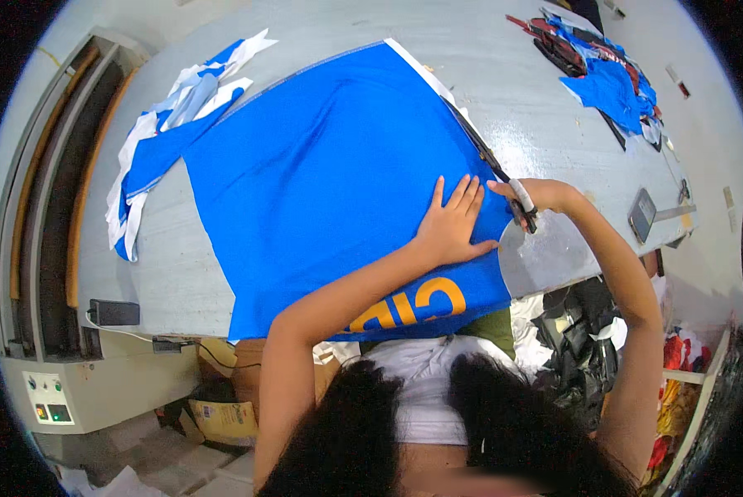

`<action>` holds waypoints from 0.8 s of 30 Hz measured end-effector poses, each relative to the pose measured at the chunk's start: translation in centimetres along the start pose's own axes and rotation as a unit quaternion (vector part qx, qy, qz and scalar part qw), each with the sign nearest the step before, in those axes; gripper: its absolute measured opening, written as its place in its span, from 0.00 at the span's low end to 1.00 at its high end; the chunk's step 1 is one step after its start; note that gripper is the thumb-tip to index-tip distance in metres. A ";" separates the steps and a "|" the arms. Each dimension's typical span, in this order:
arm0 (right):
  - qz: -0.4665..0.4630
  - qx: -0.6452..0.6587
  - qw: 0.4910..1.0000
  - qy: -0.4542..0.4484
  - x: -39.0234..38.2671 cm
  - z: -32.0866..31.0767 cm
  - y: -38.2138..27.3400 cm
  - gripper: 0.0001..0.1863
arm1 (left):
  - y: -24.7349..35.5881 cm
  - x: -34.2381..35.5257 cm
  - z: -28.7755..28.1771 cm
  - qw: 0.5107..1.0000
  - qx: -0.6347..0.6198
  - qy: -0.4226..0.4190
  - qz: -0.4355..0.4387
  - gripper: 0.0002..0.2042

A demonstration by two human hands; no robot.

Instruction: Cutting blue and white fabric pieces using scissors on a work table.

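Observation:
A wide piece of blue fabric (330,166) lies over the grey table, with orange lettering (429,300) near its front edge. My left hand (450,225) rests flat on the cloth near its right side, fingers stretched out and thumb apart. At the right edge of the fabric, my right hand (545,195) grips a pair of long dark scissors (489,156) whose handle is partly wrapped in white. Their blades point away from me along the cloth's edge, where a narrow white strip (413,62) shows. How far the blades are parted I cannot tell.
Blue and white offcuts (196,98) lie at the left, and a mixed scrap pile (612,87) at the far right. A grey handheld device (641,215) sits near the right edge. A black box (114,312) stands front left, beside a long machine (52,398).

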State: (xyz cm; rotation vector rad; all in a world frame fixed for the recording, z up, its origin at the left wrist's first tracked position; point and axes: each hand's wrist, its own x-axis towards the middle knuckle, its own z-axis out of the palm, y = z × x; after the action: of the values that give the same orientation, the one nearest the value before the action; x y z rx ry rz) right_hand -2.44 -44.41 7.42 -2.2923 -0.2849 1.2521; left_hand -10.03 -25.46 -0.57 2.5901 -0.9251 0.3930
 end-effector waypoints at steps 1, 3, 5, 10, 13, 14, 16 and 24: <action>0.004 0.010 1.000 0.007 0.5 -0.1 -0.1 0.42 | 0.0 0.0 -0.1 1.000 -0.006 -0.009 -0.003 0.45; -0.050 0.006 0.998 0.026 1.0 -0.1 0.1 0.41 | 0.1 0.0 -0.2 1.000 0.000 -0.005 -0.002 0.44; -0.052 0.030 0.996 0.065 1.3 0.1 0.6 0.40 | 0.1 0.0 -0.2 1.000 -0.010 -0.022 -0.007 0.45; -0.219 -0.077 0.973 0.004 1.5 -1.0 0.8 0.34 | 0.1 0.0 -0.1 1.000 0.007 -0.006 -0.004 0.45; -0.123 -0.013 0.992 -0.018 2.1 -1.7 -0.3 0.40 | 0.0 0.0 -0.1 1.000 -0.012 -0.029 -0.003 0.44; 0.043 0.064 0.997 -0.003 2.3 -1.8 -0.7 0.42 | 0.1 0.0 -0.1 1.000 -0.008 -0.023 0.000 0.44; 0.060 0.056 0.997 0.015 2.8 -1.9 -1.5 0.43 | 0.0 0.0 0.0 1.000 0.001 -0.016 -0.004 0.44; -0.006 -0.101 0.993 0.058 5.3 -2.7 0.4 0.23 | 0.1 0.0 -0.2 1.000 -0.012 -0.007 -0.006 0.44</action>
State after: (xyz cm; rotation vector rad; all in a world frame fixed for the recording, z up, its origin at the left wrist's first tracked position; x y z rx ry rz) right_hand 2.69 -43.41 4.56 -2.5193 -0.3994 1.1238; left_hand -10.13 -25.49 -0.38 2.5786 -0.9135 0.3587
